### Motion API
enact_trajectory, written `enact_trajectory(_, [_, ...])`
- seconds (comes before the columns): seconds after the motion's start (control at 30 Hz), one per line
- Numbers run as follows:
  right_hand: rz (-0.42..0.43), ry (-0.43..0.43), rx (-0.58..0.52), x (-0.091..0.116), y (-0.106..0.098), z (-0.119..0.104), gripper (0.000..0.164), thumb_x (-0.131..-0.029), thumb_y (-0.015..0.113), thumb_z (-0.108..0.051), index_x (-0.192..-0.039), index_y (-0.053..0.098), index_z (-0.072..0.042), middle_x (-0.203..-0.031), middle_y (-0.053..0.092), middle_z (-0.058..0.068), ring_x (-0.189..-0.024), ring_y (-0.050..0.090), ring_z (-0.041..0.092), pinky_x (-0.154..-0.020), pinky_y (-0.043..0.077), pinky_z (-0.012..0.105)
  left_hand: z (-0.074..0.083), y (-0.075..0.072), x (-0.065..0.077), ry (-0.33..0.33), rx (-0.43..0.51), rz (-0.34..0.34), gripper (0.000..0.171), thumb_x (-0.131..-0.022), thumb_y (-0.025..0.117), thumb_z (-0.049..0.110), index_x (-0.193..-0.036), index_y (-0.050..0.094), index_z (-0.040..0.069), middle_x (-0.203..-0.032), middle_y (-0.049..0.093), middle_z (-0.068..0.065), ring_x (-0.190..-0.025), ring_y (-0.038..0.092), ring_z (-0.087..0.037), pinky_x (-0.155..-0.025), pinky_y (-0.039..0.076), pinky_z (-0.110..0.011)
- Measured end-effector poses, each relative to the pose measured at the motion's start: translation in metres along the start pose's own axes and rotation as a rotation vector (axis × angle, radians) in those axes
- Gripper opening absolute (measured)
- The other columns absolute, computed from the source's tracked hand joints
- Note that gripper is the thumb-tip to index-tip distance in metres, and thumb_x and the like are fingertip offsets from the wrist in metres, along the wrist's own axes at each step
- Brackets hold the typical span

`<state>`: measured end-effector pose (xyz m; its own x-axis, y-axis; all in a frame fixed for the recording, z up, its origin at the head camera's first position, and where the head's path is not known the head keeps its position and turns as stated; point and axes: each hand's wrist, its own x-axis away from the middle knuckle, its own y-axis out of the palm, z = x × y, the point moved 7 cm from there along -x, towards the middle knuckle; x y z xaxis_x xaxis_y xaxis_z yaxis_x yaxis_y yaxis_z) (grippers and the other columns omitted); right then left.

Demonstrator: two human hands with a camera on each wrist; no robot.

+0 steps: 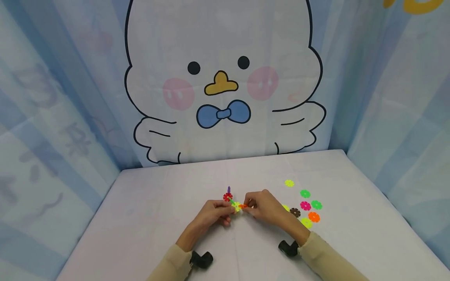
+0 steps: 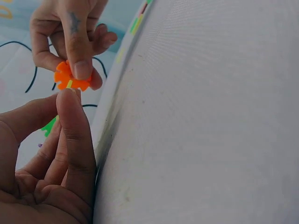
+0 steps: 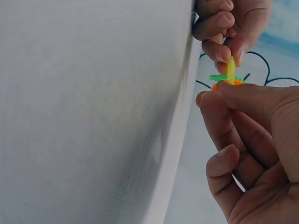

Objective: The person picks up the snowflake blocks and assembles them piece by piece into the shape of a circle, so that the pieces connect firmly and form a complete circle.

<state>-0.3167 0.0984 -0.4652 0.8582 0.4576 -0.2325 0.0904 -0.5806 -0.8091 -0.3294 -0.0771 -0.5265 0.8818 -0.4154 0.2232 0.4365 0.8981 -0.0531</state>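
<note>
Between thumb and fingers, my left hand point(image 1: 213, 213) pinches a yellow notched snowflake disc point(image 1: 237, 207). Joined to it on the far side is a short chain: a green disc point(image 1: 231, 201) seen edge-on, a red disc point(image 1: 227, 197) and a purple disc point(image 1: 229, 189). My right hand point(image 1: 265, 207) pinches an orange disc point(image 2: 62, 75) from the other side. In the left wrist view the yellow disc's edge meets the orange disc at its notched rim. Fingertips cover part of both discs.
Loose discs lie on the white table point(image 1: 147, 218) right of my hands: yellow point(image 1: 289, 183), green point(image 1: 305, 193), pink point(image 1: 305, 205), brown point(image 1: 295, 212) and orange point(image 1: 314, 217) among them. My right hand partly hides one. A curtain with a cartoon bird point(image 1: 221, 140) stands behind.
</note>
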Motion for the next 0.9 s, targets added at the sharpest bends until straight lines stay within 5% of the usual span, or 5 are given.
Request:
enact_trajectory(0.3, [-0.018, -0.008, -0.083, 0.001, 0.002, 0.000, 0.014, -0.090, 0.084, -0.010, -0.085, 0.072, -0.016, -0.078, 0.078, -0.004, -0.067, 0.063, -0.005, -0.065, 0.052, 0.018, 0.000, 0.000, -0.002, -0.003, -0.006, 0.014, 0.028, -0.097, 0.076, 0.018, -0.114, 0.069, -0.003, -0.083, 0.074, 0.000, -0.062, 0.064, -0.007, -0.061, 0.059, -0.022])
enact_trajectory(0.7, [-0.105, -0.029, -0.104, 0.001, 0.001, 0.004, 0.012, -0.089, 0.086, -0.016, -0.093, 0.074, -0.015, -0.087, 0.078, -0.007, -0.078, 0.067, -0.001, -0.074, 0.057, 0.021, 0.001, -0.002, -0.003, -0.001, 0.007, 0.036, 0.032, -0.098, 0.075, 0.018, -0.118, 0.068, -0.005, -0.083, 0.073, -0.001, -0.062, 0.063, -0.008, -0.061, 0.059, -0.021])
enact_trajectory(0.9, [-0.131, 0.060, -0.161, 0.004, -0.018, 0.024, 0.011, -0.092, 0.083, -0.018, -0.099, 0.076, -0.015, -0.091, 0.077, -0.007, -0.081, 0.070, 0.005, -0.077, 0.058, 0.022, 0.000, -0.002, -0.003, -0.024, 0.003, 0.041, 0.032, -0.097, 0.077, 0.020, -0.118, 0.068, -0.003, -0.082, 0.072, -0.001, -0.062, 0.063, -0.008, -0.061, 0.059, -0.021])
